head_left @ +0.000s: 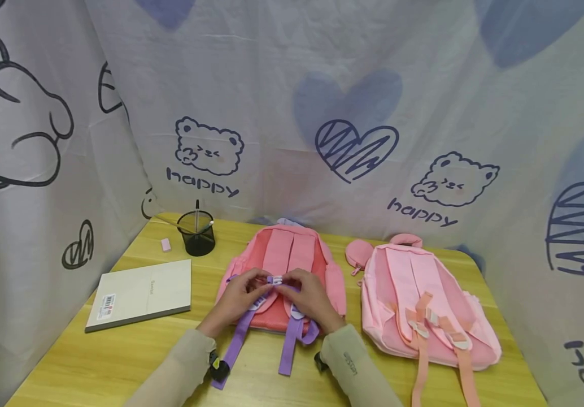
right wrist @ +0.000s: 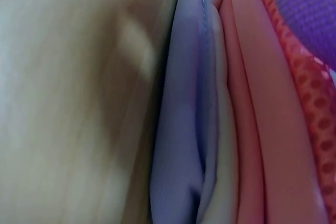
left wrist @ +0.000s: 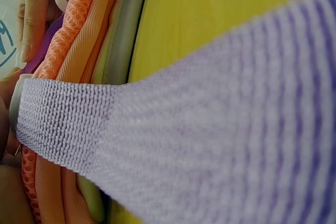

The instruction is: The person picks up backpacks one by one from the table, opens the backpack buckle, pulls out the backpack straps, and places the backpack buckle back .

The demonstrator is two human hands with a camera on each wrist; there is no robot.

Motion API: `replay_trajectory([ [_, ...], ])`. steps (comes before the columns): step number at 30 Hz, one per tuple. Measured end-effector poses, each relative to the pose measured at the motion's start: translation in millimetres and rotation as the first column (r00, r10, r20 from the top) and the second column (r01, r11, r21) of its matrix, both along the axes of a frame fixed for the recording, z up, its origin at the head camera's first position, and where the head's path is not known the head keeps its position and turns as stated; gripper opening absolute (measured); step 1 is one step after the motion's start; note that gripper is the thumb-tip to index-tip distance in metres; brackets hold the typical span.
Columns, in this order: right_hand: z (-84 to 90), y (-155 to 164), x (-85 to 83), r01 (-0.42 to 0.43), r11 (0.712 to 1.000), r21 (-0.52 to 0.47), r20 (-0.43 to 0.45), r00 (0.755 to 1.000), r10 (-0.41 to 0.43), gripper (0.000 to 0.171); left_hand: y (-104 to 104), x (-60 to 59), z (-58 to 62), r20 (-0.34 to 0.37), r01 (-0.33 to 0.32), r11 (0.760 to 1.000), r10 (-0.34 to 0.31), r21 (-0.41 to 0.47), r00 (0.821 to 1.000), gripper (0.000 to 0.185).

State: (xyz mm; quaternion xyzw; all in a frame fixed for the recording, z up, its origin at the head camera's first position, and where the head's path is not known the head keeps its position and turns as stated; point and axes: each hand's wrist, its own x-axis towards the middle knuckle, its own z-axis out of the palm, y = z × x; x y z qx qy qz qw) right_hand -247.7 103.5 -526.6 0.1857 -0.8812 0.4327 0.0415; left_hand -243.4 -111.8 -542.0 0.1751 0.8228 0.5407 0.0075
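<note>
A coral-pink backpack [head_left: 292,249] lies back side up on the table, its shoulder straps toward the person. Over its middle, the left hand [head_left: 240,297] and right hand [head_left: 312,297] pinch a small white buckle [head_left: 278,280] on a purple strap, thumbs and fingertips meeting at it. Fingers cover most of the buckle, so whether it is joined cannot be seen. Purple webbing tails [head_left: 287,347] hang from white adjusters toward the near edge. One purple strap [left wrist: 157,129] crosses the left wrist view close up. The right wrist view mainly catches the backpack's layered side [right wrist: 252,129].
A lighter pink backpack [head_left: 399,271] with orange straps lies at the right, a round pink pouch [head_left: 359,252] beside it. To the left are a white notebook [head_left: 142,294], a black mesh pen holder [head_left: 197,240] and a pink eraser [head_left: 165,245]. A printed curtain [head_left: 271,113] surrounds the table.
</note>
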Motion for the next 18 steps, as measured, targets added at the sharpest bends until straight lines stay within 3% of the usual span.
replay_trajectory([
  [11, 0.6, 5.2, 3.8, -0.009, 0.999, -0.032, 0.082, 0.997, 0.012, 0.029, -1.1, 0.0, 0.2, 0.033, -0.016, 0.999, 0.015, 0.035, 0.999, 0.016],
  [18, 3.7, 6.7, 3.0, 0.020, 0.996, -0.092, 0.157, 0.988, -0.005, 0.018, -1.5, 0.2, 1.1, 0.046, -0.021, 0.999, 0.020, 0.038, 0.999, 0.017],
])
